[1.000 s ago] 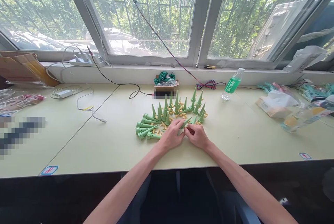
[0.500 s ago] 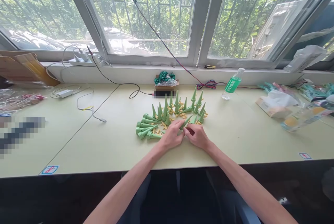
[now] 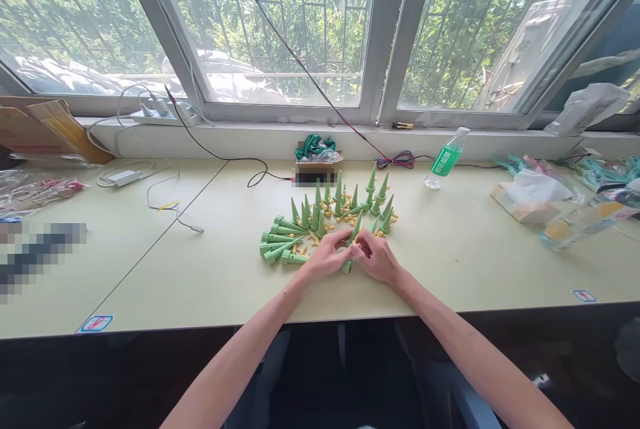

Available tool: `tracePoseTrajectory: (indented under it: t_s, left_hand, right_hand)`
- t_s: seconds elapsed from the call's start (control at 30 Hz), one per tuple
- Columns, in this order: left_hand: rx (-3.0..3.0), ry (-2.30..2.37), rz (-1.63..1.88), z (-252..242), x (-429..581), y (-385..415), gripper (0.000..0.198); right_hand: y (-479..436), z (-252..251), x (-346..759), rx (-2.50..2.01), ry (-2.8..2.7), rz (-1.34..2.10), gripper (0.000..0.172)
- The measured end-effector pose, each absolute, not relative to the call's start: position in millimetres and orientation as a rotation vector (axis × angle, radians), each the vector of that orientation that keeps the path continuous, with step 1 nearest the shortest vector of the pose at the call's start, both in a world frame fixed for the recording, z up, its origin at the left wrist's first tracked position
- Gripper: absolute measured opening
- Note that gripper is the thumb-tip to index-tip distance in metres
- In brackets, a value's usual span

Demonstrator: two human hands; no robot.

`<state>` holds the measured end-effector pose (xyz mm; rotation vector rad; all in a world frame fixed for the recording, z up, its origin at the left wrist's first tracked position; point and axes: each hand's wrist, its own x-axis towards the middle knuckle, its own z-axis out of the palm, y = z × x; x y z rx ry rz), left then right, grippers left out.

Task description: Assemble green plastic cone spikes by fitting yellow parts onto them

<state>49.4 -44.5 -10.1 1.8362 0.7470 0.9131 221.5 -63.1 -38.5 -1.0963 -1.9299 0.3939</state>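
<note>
My left hand [image 3: 330, 252] is closed around a green plastic spike [image 3: 357, 226], a tapered cone whose tip points up and away from me. Its ridged cap [image 3: 346, 268] shows below my fingers. Against the side of this spike, my right hand [image 3: 379, 256] is closed in a pinch; what its fingertips hold is hidden or too small to make out. Several similar green spikes [image 3: 319, 206] stand upright behind my hands, and others [image 3: 280, 240] lie on their sides to the left. Small yellow plastic pieces [image 3: 300, 250] are scattered among them on the table.
A small cardboard box [image 3: 330, 161] with green wrapping stands at the back. To the right are a bottle with a green label [image 3: 447, 161], a tissue box [image 3: 523, 197] and a bottle lying down [image 3: 580, 222]. Cables [image 3: 175, 212] cross the pale table [image 3: 210, 269] on the left.
The held spike has tilted more upright, and its cap now shows beneath my hands. My right fingers have shifted slightly along its side. The other spikes stay where they were.
</note>
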Motion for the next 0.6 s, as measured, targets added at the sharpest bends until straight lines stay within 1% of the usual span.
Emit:
tracePoseTrajectory:
  t_s: [0.3, 0.6]
  left_hand:
    - [1.796, 0.756, 0.850, -4.2, 48.8, -45.0, 0.037]
    - [1.850, 0.806, 0.834, -4.6, 49.2, -44.3, 0.031]
  right_hand:
    - [-62.4, -36.9, 220.2, -1.133, -1.988, 0.391, 0.022]
    - [-62.3, -34.7, 219.2, -1.145, -2.027, 0.403, 0.021]
